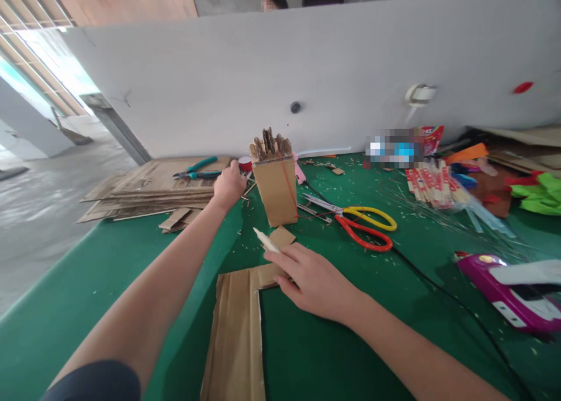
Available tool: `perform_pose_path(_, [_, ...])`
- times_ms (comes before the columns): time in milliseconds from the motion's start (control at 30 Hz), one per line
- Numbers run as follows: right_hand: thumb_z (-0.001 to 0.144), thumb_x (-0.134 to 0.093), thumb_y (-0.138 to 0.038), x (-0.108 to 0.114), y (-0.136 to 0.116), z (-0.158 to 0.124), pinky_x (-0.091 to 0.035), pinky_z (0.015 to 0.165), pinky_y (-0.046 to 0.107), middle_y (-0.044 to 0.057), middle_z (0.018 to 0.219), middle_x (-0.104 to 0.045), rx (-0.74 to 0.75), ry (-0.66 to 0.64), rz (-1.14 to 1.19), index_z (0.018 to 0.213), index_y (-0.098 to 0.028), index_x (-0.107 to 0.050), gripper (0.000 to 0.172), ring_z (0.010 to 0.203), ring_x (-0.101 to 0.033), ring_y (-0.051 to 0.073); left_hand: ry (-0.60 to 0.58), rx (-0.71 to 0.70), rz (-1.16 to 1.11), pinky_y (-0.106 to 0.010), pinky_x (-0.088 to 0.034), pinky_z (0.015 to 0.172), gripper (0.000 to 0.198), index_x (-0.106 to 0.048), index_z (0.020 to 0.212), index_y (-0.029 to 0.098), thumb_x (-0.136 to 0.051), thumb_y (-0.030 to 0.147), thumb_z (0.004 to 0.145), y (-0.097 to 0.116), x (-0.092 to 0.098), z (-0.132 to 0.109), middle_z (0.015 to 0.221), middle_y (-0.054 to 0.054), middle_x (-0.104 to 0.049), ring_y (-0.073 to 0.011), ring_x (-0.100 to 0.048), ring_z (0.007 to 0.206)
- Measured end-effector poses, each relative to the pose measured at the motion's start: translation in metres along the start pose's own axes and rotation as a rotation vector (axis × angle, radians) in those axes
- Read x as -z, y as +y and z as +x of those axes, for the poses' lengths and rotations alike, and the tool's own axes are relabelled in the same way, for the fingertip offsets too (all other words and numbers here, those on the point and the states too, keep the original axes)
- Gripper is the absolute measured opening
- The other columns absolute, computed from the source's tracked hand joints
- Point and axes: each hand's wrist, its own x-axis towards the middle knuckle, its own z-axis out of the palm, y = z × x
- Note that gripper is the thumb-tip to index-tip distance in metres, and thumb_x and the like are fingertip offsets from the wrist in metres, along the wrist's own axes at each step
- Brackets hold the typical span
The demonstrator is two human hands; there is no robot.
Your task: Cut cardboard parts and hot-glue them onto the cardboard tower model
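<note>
Holds a slim white pen (266, 240) in the right hand (322, 278), with fingers closed on its rear end and with the tip bare, pointing forward and left — probably so as to leave the tip clear. Rests that same hand at the short arm of an L-shaped cardboard piece (236, 331), perhaps to steady it flat on the green surface (350, 354). Stretches the left hand (230, 185) forward, just beside a roll of red tape (245, 164) and left of an upright cardboard box (275, 193), with fingers curled together; cannot tell, at that angle, about anything inside the grip. Has teal-handled pliers (202, 163) near that hand, on stacked cardboard sheets (144, 182), likely parked there off the littered surface. Has scissors (338, 210) beyond the right hand — laid with handles spread, seemingly for easy reach.
</note>
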Motion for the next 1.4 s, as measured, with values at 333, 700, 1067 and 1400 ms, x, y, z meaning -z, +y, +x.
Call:
perform_pose_path(333, [0.087,-0.052,-0.031,0.013,-0.003,-0.003,-0.042,0.053,0.022,-0.002,0.065,-0.062,-0.134,0.382,0.371,0.082,-0.021,-0.059,0.014,0.055,-0.054,0.009,0.219,-0.331,-0.113,-0.027,-0.048,0.068,0.021,-0.059,0.097,0.022,-0.042,0.033,0.089,-0.033,0.022,-0.155,0.096,-0.004,-0.065,-0.0179,-0.063,0.081])
perform_pose_path(700, [0.087,-0.054,-0.041,0.026,-0.002,-0.003,-0.043,0.047,0.021,-0.001,0.073,-0.060,-0.375,0.280,0.762,0.097,-0.021,-0.055,0.022,0.059,-0.055,0.011,-0.116,-0.658,-0.251,-0.037,-0.050,0.082,0.023,-0.061,0.106,0.029,-0.045,0.023,0.092,0.002,-0.003,-0.206,0.111,-0.001,-0.065,-0.0194,-0.059,0.099])
perform_pose_path(1067, [0.090,-0.047,-0.036,-0.005,0.026,-0.013,-0.046,0.051,0.023,0.000,0.072,-0.061,-0.488,0.049,0.874,0.097,-0.019,-0.056,0.021,0.060,-0.058,0.012,0.005,-0.741,-0.284,-0.036,-0.051,0.080,0.020,-0.062,0.103,0.023,-0.046,0.020,0.091,-0.007,-0.014,-0.208,0.109,-0.004,-0.066,-0.0202,-0.060,0.098])
perform_pose_path(1400, [0.089,-0.048,-0.036,-0.001,0.031,-0.011,-0.035,0.044,0.019,-0.006,0.061,-0.054,-0.517,-0.107,0.621,0.079,-0.022,-0.046,0.017,0.050,-0.052,0.008,-0.009,-0.760,-0.250,-0.036,-0.046,0.079,0.020,-0.062,0.102,0.023,-0.045,0.021,0.093,-0.009,-0.020,-0.208,0.112,-0.003,-0.064,-0.0215,-0.052,0.103])
